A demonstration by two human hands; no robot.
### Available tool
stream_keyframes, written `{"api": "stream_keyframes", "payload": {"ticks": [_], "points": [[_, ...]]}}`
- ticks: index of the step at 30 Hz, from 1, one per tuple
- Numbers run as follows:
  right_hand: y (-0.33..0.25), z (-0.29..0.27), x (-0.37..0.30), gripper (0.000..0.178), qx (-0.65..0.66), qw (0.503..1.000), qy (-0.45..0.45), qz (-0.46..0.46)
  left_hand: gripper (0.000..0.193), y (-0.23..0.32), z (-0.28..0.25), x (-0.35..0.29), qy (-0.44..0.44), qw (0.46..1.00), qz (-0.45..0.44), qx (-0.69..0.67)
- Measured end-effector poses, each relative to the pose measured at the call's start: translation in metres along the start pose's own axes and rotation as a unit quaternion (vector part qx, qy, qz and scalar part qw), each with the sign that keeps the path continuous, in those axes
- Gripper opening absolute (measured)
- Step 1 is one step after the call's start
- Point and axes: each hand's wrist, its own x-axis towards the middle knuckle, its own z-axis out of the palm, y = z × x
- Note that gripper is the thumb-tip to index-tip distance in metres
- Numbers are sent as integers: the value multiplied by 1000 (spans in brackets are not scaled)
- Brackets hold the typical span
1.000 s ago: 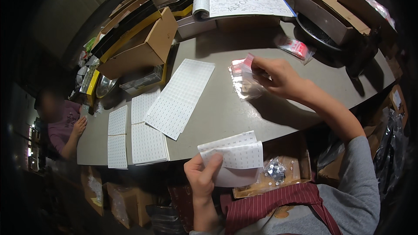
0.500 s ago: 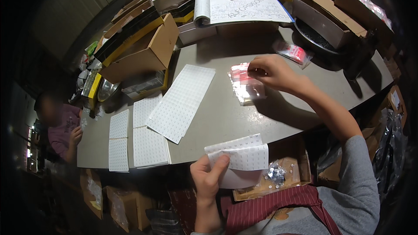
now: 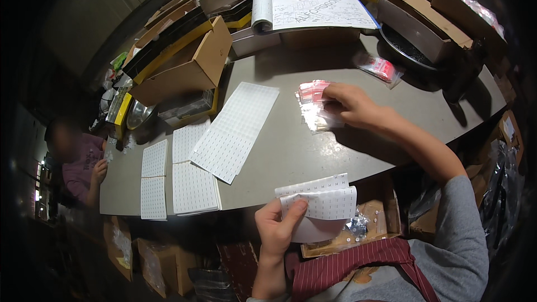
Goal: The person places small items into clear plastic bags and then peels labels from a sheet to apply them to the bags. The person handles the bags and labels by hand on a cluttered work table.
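Note:
My left hand (image 3: 277, 226) grips a folded sheet of small printed white labels (image 3: 321, 204) near the table's front edge, its thumb pressed on top. Past it, my right hand (image 3: 358, 106) reaches over a pile of small clear plastic bags (image 3: 311, 109) with red strips along their tops. Its fingers are pinched together on the pile's right side; the fingertips are partly hidden. Left of the bags lies a loose stack of label sheets (image 3: 238, 128). It partly covers one thicker bundle of label sheets (image 3: 196, 190), beside another bundle (image 3: 154, 159).
A pack of red-topped bags (image 3: 380, 68) lies farther right, near a dark round tray (image 3: 408, 47). Cardboard boxes (image 3: 173, 72) and an open notepad (image 3: 324, 11) line the back. Below the front edge sits a carton (image 3: 386, 215) holding small pieces. Another person (image 3: 81, 162) is at far left.
My left hand and its folded label sheet have shifted slightly right. My right hand has lowered its fingers onto the bag pile, moving slightly right.

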Motion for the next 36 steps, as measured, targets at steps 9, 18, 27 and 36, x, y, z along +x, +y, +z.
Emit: {"api": "stream_keyframes", "payload": {"ticks": [9,18,27,36], "points": [[6,-47,-8,28,71,993,-42,82,18,2,8,1,14,1000,7,14],[7,-57,-68,69,-48,994,-72,-61,21,9,19,2,18,999,-18,33],[-9,-60,-109,88,-310,933,-138,118,22,11,45,14,-59,997,-26,35],[50,-88,-46,29,-96,992,-1,88,21,12,64,36,-126,987,-8,101]]}}
